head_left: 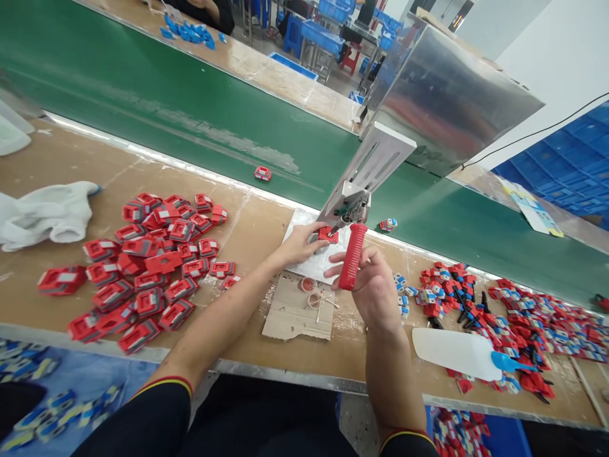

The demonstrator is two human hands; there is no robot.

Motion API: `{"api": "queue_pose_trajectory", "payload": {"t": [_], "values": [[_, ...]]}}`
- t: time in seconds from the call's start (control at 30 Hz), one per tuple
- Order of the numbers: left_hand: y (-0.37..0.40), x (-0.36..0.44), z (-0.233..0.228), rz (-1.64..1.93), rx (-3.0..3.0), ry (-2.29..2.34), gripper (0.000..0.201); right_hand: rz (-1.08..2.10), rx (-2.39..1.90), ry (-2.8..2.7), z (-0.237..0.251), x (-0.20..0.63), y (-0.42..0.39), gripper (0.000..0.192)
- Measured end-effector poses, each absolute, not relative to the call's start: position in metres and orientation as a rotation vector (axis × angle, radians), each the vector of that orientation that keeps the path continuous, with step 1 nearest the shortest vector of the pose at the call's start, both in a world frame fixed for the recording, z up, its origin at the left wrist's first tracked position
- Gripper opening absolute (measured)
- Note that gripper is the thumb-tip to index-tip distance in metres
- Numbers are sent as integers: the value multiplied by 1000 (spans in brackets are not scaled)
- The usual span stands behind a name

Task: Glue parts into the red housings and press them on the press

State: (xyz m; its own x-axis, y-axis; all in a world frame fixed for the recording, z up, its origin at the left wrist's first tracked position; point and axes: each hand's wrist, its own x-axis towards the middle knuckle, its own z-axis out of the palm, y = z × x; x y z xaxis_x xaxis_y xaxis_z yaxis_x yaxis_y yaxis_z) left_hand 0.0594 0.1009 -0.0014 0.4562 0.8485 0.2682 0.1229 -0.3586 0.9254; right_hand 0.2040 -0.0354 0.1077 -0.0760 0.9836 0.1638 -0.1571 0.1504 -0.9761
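Note:
My left hand [299,244] pinches a small red plastic part [328,235] under the head of a small hand press [354,203] on its white base plate [304,225]. My right hand [373,285] grips the press's red ribbed lever handle [353,257], which points down toward me. A big heap of red parts [143,266] lies to the left of my left arm. To the right of my right hand lies a spread of red, blue and white assembled parts [499,317].
A green conveyor belt [190,108] runs behind the bench, carrying one red part [262,172] and another [387,223]. White gloves [52,212] lie far left. A white bottle with a blue cap [459,352] lies right. A cardboard scrap [297,314] holds two small rings. A steel housing [447,101] stands beyond.

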Motion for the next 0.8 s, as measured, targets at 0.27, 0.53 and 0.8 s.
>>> {"api": "queue_pose_trajectory", "payload": {"t": [0.27,0.53,0.8], "values": [[97,60,4,977,1878,889,36,1380,-998,-1180,118,197,-38,55],[93,59,-2,971,1882,955,38,1212,-1172,-1265,85,199,-33,53],[88,57,1,921,1932,911,39,1086,-1283,-1331,56,206,-2,54]]}}
